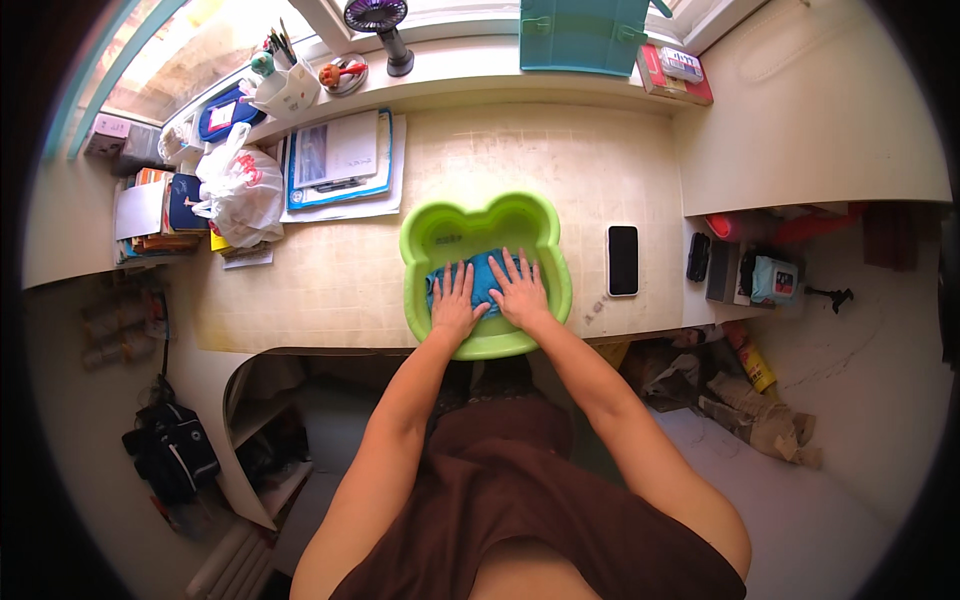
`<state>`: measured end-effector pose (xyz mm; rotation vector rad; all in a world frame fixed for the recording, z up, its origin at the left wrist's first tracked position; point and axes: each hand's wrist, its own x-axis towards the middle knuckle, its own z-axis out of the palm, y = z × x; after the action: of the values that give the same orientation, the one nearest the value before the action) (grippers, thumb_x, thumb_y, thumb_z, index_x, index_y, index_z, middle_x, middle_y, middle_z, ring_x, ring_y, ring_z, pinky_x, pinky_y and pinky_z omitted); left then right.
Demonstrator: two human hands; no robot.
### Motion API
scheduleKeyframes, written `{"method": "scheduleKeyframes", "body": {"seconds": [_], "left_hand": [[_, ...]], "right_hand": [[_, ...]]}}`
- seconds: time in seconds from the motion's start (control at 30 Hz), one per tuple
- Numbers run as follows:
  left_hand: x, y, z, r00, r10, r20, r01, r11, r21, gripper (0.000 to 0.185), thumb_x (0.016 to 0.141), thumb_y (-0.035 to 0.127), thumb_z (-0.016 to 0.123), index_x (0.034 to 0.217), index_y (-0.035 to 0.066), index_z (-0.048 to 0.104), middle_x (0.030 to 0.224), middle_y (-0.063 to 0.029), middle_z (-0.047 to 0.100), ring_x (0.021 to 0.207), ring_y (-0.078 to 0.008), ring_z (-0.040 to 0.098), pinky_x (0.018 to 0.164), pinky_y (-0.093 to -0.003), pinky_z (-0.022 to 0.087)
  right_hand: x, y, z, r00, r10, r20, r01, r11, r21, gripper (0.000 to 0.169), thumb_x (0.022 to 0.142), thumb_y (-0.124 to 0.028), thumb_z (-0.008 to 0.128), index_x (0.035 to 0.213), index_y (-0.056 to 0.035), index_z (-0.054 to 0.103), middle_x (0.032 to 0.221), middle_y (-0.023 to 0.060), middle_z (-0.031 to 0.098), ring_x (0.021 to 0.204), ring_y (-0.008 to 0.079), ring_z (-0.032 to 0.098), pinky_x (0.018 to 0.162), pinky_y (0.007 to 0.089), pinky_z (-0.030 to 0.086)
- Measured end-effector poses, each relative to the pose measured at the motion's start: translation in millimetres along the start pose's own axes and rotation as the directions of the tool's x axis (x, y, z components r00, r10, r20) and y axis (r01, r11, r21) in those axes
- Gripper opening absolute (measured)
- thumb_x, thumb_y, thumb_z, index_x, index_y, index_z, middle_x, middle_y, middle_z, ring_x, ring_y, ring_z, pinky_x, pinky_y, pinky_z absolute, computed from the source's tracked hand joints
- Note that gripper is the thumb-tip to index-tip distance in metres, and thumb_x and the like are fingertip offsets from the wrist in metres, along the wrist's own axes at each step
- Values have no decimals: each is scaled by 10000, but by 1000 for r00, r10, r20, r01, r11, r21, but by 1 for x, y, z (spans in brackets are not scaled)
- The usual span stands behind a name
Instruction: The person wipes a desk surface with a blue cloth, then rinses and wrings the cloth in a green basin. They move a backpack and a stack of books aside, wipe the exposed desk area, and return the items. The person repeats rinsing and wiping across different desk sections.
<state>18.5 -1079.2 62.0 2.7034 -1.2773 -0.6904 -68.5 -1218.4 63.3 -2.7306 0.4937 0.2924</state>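
A green plastic basin [495, 346] with a scalloped rim stands at the front edge of the desk before me. Inside it lies a folded or bunched blue cloth [481, 276]. My left hand [454, 304] rests palm down on the left part of the cloth, fingers spread. On its right part my right hand [522, 294] lies flat in the same way, its fingers also apart. Neither hand is closed around the cloth. The palms hide part of it, and whether the basin holds water I cannot tell.
A smartphone [622, 261] lies right of the basin on the desk [337, 292]. Papers and a blue folder [384, 161], a white plastic bag [251, 199] and stacked books [142, 214] occupy the left. Along the sill stand a small fan [390, 45] and a teal box [577, 41].
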Motion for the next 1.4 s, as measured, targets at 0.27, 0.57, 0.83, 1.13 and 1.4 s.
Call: {"method": "scheduleKeyframes", "body": {"seconds": [0.27,0.57,0.83,1.13,1.4], "left_hand": [[-5,9,-7,1000,9,4,-8,997,-75,982,731,494,619,1408,34,75,1473,-144,69,1347,-368,63,1036,-555,161],[6,11,2,979,-37,-201,-58,893,-446,999,649,298,723,1394,20,119,1459,-164,120,1338,-375,116,1048,-523,178],[-5,7,-36,977,-160,-138,-20,582,-813,602,673,113,707,1206,-4,454,1238,-180,463,1179,-320,411,982,-403,328],[-37,25,-95,951,-22,-307,-273,403,-874,734,624,76,785,1246,38,397,1172,-88,497,1059,-171,504,908,-296,419],[-45,57,-124,956,65,-285,-280,483,-830,763,648,166,791,1277,75,368,909,-107,569,852,-243,570,779,-347,453]], "right_hand": [[8,0,-8,934,277,-227,-207,934,290,410,741,-151,640,1112,-57,492,1058,125,522,978,303,471,823,398,402],[-5,-48,-69,943,133,-306,107,748,655,214,752,-89,584,945,-41,505,908,153,552,885,343,511,796,413,403],[-20,-77,-161,971,232,-54,-5,245,970,196,825,-165,563,974,-48,516,871,86,573,802,185,549,753,296,434],[-19,-19,-96,792,119,598,-439,-569,695,438,865,-417,487,1215,-160,427,1062,29,525,971,152,486,859,412,368],[-22,-37,-92,851,-240,467,-438,-814,381,557,897,-528,369,1276,-120,386,1052,98,581,939,226,573,799,362,485]]}}
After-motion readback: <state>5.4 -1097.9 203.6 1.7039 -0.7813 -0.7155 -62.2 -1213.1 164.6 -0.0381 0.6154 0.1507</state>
